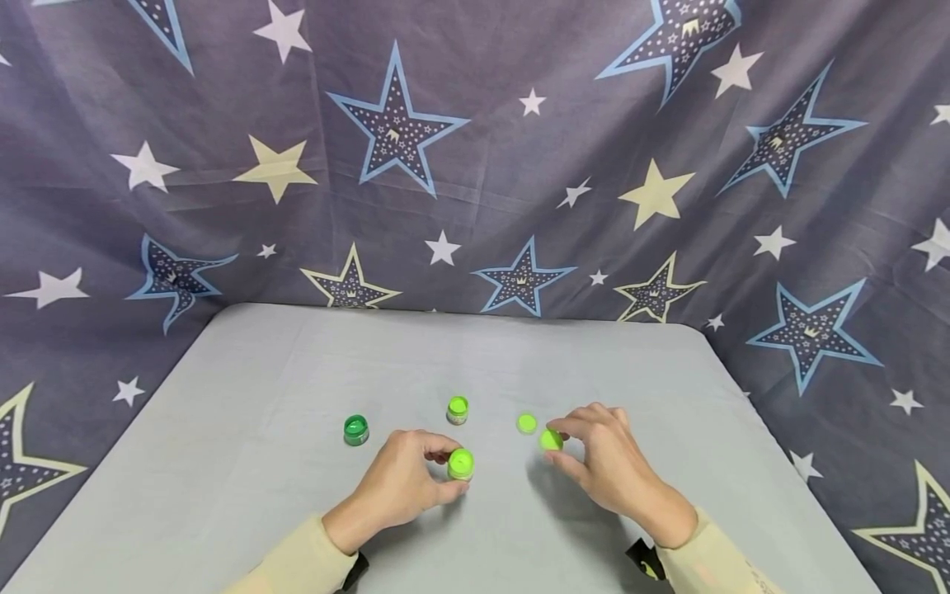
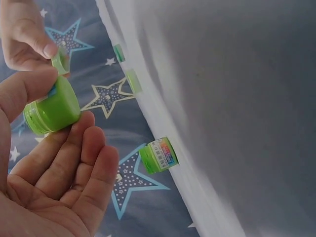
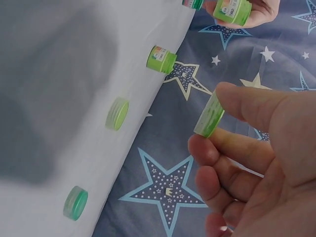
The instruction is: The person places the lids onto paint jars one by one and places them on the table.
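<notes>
My left hand [image 1: 410,478] grips a small light green paint jar [image 1: 460,464] between thumb and fingers, above the table. The jar has no lid on, and bright green paint shows at its mouth. My right hand [image 1: 610,459] pinches a round lid [image 3: 211,116] by its edge, with green on its inner side. A gap separates the held lid from the held jar. Beyond the hands stands another open light green jar [image 1: 458,410] with a printed label. Near the right fingertips a light green lid [image 1: 527,423] lies on the table.
An open dark green jar [image 1: 356,430] stands to the left, past the left hand. A dark green lid [image 3: 75,203] lies on the table, hidden in the head view. The grey-white table [image 1: 245,495] ends at a star-patterned cloth [image 1: 475,190] behind it.
</notes>
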`<action>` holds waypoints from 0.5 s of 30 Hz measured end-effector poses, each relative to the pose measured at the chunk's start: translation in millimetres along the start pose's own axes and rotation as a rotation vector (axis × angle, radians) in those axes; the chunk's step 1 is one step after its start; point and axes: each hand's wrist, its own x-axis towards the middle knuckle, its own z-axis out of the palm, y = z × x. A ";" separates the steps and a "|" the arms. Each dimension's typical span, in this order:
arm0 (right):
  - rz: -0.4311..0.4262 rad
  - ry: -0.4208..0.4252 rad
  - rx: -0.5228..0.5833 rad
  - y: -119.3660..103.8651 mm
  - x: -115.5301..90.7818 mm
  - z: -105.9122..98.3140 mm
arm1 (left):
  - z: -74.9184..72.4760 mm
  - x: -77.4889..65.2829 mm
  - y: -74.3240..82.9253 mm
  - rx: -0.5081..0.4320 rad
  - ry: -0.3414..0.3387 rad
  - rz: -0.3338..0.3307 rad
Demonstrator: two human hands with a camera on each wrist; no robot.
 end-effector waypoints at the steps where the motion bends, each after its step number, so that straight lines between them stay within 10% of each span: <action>1: -0.003 0.000 0.002 -0.9 0.4 0.1 | 0.1 -0.1 0.0 0.001 0.000 0.000; 15: -0.050 0.016 0.021 -8.6 4.1 1.1 | 4.2 1.0 3.9 0.002 0.000 0.025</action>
